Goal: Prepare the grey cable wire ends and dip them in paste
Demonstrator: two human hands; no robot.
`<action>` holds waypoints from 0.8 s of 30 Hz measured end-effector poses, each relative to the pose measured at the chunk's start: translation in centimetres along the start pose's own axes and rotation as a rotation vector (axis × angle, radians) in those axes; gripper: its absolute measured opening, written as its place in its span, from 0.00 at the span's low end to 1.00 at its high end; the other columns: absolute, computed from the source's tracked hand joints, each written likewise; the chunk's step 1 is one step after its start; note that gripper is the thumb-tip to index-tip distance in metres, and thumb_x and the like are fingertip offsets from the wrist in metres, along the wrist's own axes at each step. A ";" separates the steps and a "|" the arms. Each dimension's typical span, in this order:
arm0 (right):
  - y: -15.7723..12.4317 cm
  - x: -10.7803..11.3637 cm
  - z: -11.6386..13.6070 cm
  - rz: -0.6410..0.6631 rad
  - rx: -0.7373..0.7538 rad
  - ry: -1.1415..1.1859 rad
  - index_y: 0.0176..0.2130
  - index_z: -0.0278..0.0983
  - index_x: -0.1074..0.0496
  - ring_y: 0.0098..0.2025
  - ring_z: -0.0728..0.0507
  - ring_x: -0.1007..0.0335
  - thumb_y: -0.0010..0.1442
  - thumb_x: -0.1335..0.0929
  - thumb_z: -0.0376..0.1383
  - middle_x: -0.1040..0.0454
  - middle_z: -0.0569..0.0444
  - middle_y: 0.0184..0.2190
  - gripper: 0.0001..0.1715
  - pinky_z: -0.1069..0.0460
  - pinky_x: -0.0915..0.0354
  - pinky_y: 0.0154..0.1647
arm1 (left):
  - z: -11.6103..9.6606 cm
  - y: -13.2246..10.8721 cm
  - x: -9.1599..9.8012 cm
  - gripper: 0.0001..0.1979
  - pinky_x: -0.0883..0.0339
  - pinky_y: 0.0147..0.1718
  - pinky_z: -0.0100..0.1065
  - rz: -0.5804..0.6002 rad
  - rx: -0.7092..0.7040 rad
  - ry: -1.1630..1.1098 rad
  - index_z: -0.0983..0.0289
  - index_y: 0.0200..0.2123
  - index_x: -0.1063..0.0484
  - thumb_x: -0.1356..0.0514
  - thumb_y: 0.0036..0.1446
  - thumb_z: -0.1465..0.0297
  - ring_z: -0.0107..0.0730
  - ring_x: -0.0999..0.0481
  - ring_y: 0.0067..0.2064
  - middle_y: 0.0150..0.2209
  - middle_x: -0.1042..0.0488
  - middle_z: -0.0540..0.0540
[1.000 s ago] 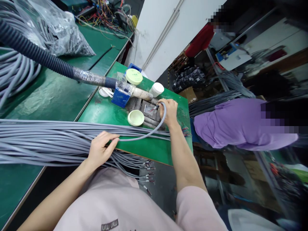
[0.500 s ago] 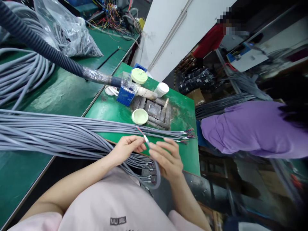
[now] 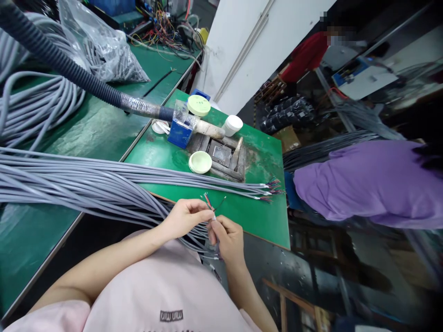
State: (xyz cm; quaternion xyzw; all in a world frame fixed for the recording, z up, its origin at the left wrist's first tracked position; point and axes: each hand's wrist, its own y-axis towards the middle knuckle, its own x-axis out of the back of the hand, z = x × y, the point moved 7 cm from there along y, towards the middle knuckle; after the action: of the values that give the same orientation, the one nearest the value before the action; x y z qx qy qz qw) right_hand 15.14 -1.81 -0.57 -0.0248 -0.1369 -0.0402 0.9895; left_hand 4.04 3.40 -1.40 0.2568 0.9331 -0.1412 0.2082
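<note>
Both of my hands meet at the stripped end of a grey cable, in front of my chest. My left hand (image 3: 189,216) pinches the cable end near the base of its thin coloured wires (image 3: 208,199), which fan out upward. Just below, my right hand (image 3: 226,237) is closed around the grey cable; most of that length is hidden by the fingers. A bundle of grey cables (image 3: 138,177) runs from the left across the green table, its stripped ends (image 3: 270,189) lying near the right edge. More cable ends hang below my hands.
On the green table (image 3: 259,216) are a solder pot (image 3: 221,154) in a dirty frame, a pale green bowl (image 3: 200,162), a white cup (image 3: 232,125) and a round pale container (image 3: 198,105). A ribbed hose (image 3: 86,78) reaches over the table. A person in purple (image 3: 363,182) is at the right.
My right hand has closed from loose, spread fingers onto the cable, and drawn in beside the left. The coloured wires now fan apart. The view has shifted slightly.
</note>
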 end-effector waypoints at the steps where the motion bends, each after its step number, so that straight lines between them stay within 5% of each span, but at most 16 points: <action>1: 0.0 -0.1 -0.4 -0.007 -0.030 0.041 0.23 0.36 0.30 0.14 0.53 0.46 0.61 0.35 0.41 0.39 0.63 0.10 0.17 0.56 0.46 0.19 | -0.3 0.0 0.3 0.13 0.37 0.29 0.28 -0.046 -0.006 -0.043 0.67 0.25 0.27 0.33 0.45 0.63 0.24 0.31 0.26 0.23 0.27 0.49; 6: -0.1 -0.3 -1.4 0.006 -0.100 0.117 0.24 0.36 0.30 0.14 0.54 0.47 0.60 0.34 0.41 0.39 0.63 0.10 0.16 0.56 0.48 0.18 | -1.3 -0.1 1.7 0.14 0.40 0.26 0.26 -0.204 -0.047 -0.137 0.66 0.27 0.28 0.31 0.42 0.64 0.20 0.35 0.24 0.23 0.30 0.47; 17: 1.0 -1.8 -1.3 0.119 -0.179 0.393 0.33 0.37 0.30 0.13 0.53 0.43 0.54 0.31 0.43 0.35 0.63 0.13 0.12 0.56 0.45 0.16 | -0.5 -0.3 1.5 0.14 0.38 0.27 0.27 -0.176 0.020 -0.192 0.67 0.24 0.29 0.30 0.41 0.64 0.22 0.31 0.24 0.23 0.27 0.49; 24: 2.6 -1.0 1.4 -0.054 -0.099 0.225 0.28 0.37 0.32 0.14 0.54 0.40 0.54 0.31 0.40 0.33 0.63 0.15 0.09 0.57 0.43 0.16 | -0.5 -0.5 1.7 0.16 0.37 0.27 0.27 -0.186 0.044 -0.214 0.67 0.22 0.29 0.28 0.37 0.63 0.21 0.32 0.23 0.20 0.29 0.48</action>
State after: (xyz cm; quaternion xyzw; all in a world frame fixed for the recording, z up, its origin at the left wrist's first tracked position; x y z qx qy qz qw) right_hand 14.06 0.91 0.38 -0.0652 -0.0235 -0.0760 0.9947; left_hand 2.28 3.91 -1.73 0.1574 0.9220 -0.2070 0.2869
